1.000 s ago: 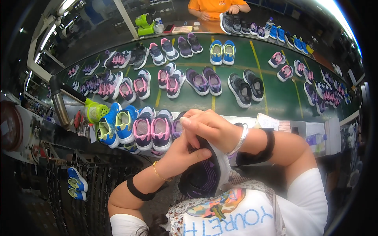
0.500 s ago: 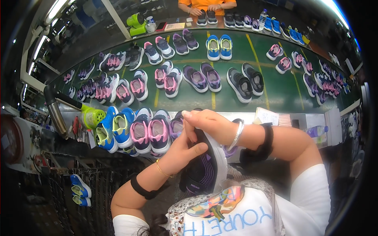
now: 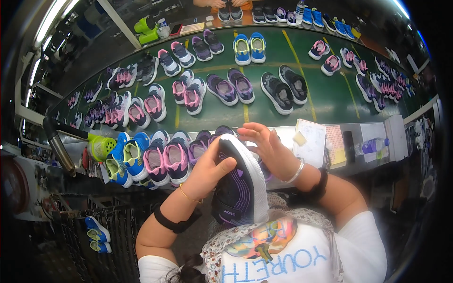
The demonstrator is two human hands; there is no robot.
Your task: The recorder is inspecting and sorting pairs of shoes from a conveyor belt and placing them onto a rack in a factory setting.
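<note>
Upright in front of my chest is a black sneaker (image 3: 230, 191) with purple lines and a white sole, its toe pointing away from me. My left hand (image 3: 207, 165) grips it near the toe, thumb lying across the upper. On the sole's other side, my right hand (image 3: 276, 153) is open with its fingers spread; whether a finger touches the shoe I cannot tell. Just beyond my left hand a pair of purple sneakers (image 3: 198, 147) stands on the near ledge, partly hidden by my hands.
Navy-pink sneakers (image 3: 177, 158) and blue sneakers (image 3: 135, 154) line the ledge, beside a lime-green nozzle (image 3: 102, 149). Papers (image 3: 309, 144) and a bottle (image 3: 373, 146) lie to the right. Paired shoes cover the green belt (image 3: 217, 115). Across it, another person's hands (image 3: 231, 4) hold grey shoes.
My right hand has come off the toe of the sneaker and opened to the right. My left hand keeps its hold. The view has shifted, showing more of the papers.
</note>
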